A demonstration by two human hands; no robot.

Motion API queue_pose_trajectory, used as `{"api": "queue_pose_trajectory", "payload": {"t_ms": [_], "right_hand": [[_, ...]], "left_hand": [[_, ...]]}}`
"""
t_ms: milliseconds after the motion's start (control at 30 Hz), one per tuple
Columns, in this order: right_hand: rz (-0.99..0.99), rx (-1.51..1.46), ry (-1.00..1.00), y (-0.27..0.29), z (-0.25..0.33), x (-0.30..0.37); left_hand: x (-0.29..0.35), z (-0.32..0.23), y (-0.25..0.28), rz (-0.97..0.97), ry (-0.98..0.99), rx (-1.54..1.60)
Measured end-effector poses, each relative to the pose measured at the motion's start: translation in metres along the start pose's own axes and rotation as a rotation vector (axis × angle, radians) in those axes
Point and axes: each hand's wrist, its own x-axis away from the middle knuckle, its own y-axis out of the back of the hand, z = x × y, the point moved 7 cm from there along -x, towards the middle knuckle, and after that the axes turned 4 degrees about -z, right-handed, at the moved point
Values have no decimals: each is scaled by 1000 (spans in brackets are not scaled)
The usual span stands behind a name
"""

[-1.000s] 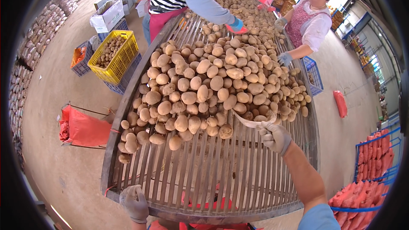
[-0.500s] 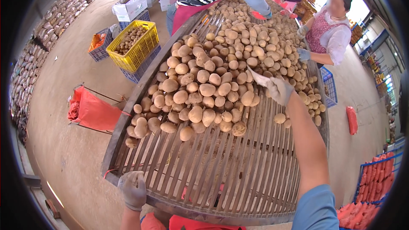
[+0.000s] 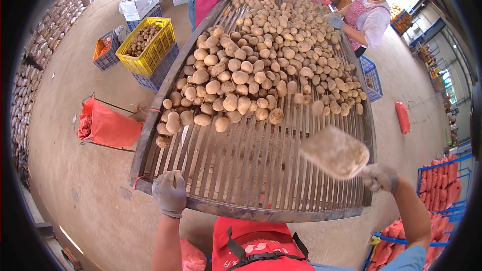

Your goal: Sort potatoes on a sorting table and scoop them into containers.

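Observation:
In my gloved right hand [image 3: 380, 178] is the handle of a scoop [image 3: 335, 153] with a wide, flat, dirt-stained blade. The blade is over the slats near the right side of the sorting table [image 3: 236, 170], apart from the potatoes, with none on it. My gloved left hand [image 3: 170, 193] has its fingers curled at the table's near left corner, closed on the rim. Beyond both hands, a thick heap of potatoes [image 3: 241, 78] covers the middle and far part of the slatted top.
Co-workers stand at the far end; one person [image 3: 369, 15] is on the right. At left are a yellow crate [image 3: 148, 45] of potatoes and a red bag on a frame [image 3: 110, 123]. Filled red sacks [image 3: 444, 175] stand at right. A red apron [image 3: 256, 246] shows below the table.
My right hand has drawn the scoop back from the heap toward the near right, and its blade now shows broadside. Some potatoes at the heap's right have shifted. The view has moved too.

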Motion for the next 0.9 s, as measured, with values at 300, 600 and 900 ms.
{"api": "queue_pose_trajectory", "payload": {"t_ms": [300, 600, 900], "right_hand": [[313, -107, 57, -186, 101, -38], [334, -556, 129, -262, 177, -124], [419, -672, 291, -257, 300, -236]], "left_hand": [[0, -4, 2, -62, -133, 40], [-1, -4, 4, -60, -141, 60], [4, 6, -3, -9, -66, -57]]}}
